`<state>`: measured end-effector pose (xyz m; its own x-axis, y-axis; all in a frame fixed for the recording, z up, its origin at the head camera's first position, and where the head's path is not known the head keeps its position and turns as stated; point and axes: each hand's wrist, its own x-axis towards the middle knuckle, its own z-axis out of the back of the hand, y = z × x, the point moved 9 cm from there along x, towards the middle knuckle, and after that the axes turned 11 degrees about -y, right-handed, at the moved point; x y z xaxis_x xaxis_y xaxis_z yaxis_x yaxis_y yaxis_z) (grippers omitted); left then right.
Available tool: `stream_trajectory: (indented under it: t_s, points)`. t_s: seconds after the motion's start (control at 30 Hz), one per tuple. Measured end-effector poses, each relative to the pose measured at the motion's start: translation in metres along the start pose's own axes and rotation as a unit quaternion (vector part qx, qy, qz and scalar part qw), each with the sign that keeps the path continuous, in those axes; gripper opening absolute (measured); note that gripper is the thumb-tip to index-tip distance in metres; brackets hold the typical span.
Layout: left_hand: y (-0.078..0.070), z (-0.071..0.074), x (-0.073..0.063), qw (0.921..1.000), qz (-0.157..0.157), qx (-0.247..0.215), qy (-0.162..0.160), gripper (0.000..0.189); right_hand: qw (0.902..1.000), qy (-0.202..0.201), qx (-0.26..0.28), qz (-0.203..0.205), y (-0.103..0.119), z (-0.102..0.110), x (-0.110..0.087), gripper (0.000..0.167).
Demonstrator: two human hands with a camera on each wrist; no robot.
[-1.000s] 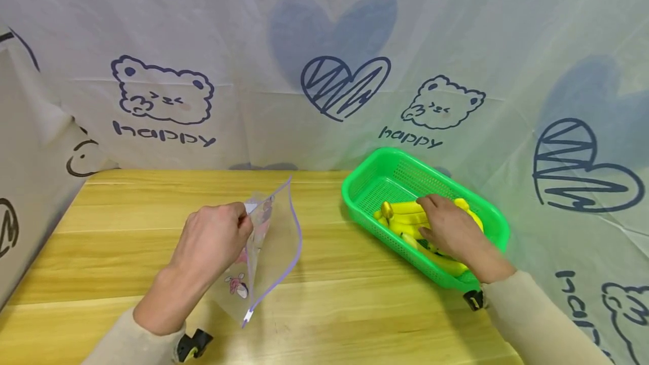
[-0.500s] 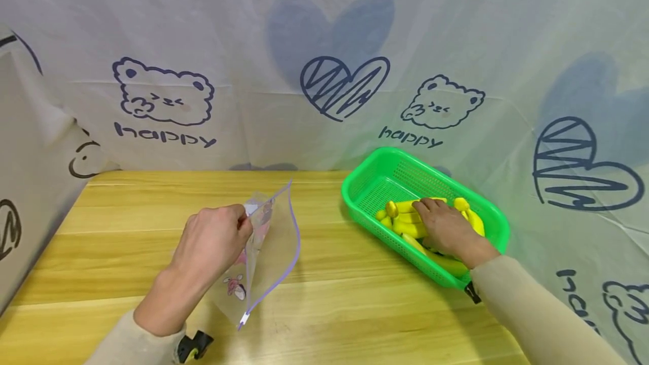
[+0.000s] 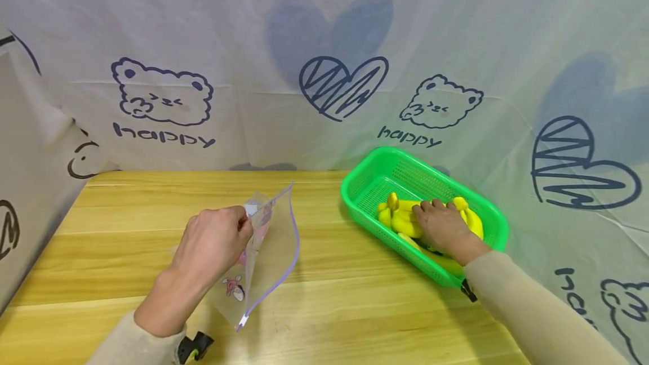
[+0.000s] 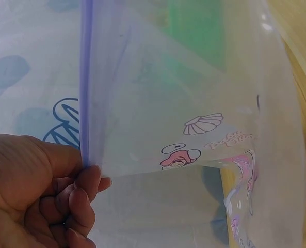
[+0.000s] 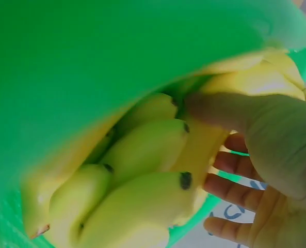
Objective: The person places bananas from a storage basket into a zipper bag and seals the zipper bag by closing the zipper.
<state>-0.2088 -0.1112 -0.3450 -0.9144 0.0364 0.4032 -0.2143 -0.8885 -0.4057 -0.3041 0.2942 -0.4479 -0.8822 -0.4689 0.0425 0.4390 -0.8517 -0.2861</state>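
Observation:
Pinched at the rim by my left hand (image 3: 213, 241) is a clear zip bag (image 3: 271, 252) with a purple zip edge, a white slider and pink cartoon prints. The left wrist view shows thumb and fingertips meeting on the purple zip strip (image 4: 85, 77); the bag's mouth gapes to the right. My right hand (image 3: 446, 227) reaches into a green perforated basket (image 3: 372, 176) and grips a bunch of yellow bananas (image 3: 405, 221). In the right wrist view, its thumb and fingers lie on either side of a banana (image 5: 196, 142). Part of the bunch is hidden under the palm.
More bananas (image 3: 473, 221) lie at the basket's right end, and greenish ones (image 5: 147, 144) show beside the hand in the right wrist view. The basket stands on a wooden table (image 3: 324, 320), close to a white printed curtain (image 3: 243, 44) behind it.
My right hand has settled deeper onto the bananas, its fingers closing on them. The gripped bunch has tipped, its stem end now pointing up. My left hand and the bag are nearly still.

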Motion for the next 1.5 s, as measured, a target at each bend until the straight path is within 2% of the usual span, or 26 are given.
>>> stream_trajectory:
  t_s: [0.2, 0.33, 0.47, 0.57, 0.7, 0.83, 1.03, 1.13, 1.37, 1.5]
  points:
    - [0.001, 0.0, -0.001, 1.0, 0.0, -0.002, 0.0, 0.03, 0.9991, 0.04, -0.007, 0.006, 0.0, 0.0, 0.002, 0.05]
    - [0.002, 0.0, -0.001, 1.0, 0.004, -0.002, 0.001, 0.031, 0.9986, 0.046, 0.017, 0.017, 0.002, 0.006, 0.007, 0.039]
    - [0.004, 0.0, -0.001, 1.0, 0.008, -0.002, 0.003, 0.03, 0.9947, 0.057, 0.084, 0.013, -0.004, 0.01, 0.013, 0.027]
    - [0.005, 0.0, -0.002, 0.9999, 0.01, -0.001, 0.005, 0.029, 0.9856, 0.072, 0.153, -0.004, -0.015, 0.007, 0.013, 0.023]
    - [0.005, 0.001, -0.002, 0.9999, 0.011, 0.001, 0.004, 0.029, 0.9674, 0.076, 0.239, -0.033, -0.032, 0.001, 0.013, 0.02]
    - [0.006, 0.002, -0.002, 0.9999, 0.011, 0.0, 0.001, 0.03, 0.9572, 0.061, 0.277, -0.055, -0.043, -0.002, 0.016, 0.025]
    - [0.007, 0.002, -0.002, 0.9999, 0.012, 0.0, -0.002, 0.029, 0.9707, 0.049, 0.224, -0.07, -0.035, 0.005, 0.02, 0.017]
    - [0.006, 0.002, -0.002, 0.9999, 0.015, 0.0, -0.002, 0.028, 0.9753, 0.052, 0.199, -0.08, -0.027, 0.004, 0.023, 0.025]
    - [0.006, 0.002, -0.002, 0.9998, 0.02, 0.001, -0.004, 0.022, 0.9783, 0.06, 0.168, -0.105, -0.014, -0.004, 0.03, 0.075]
    - [0.006, 0.003, 0.0, 0.9997, 0.024, 0.001, -0.009, 0.019, 0.9807, 0.056, 0.144, -0.119, -0.005, -0.006, 0.036, 0.094]
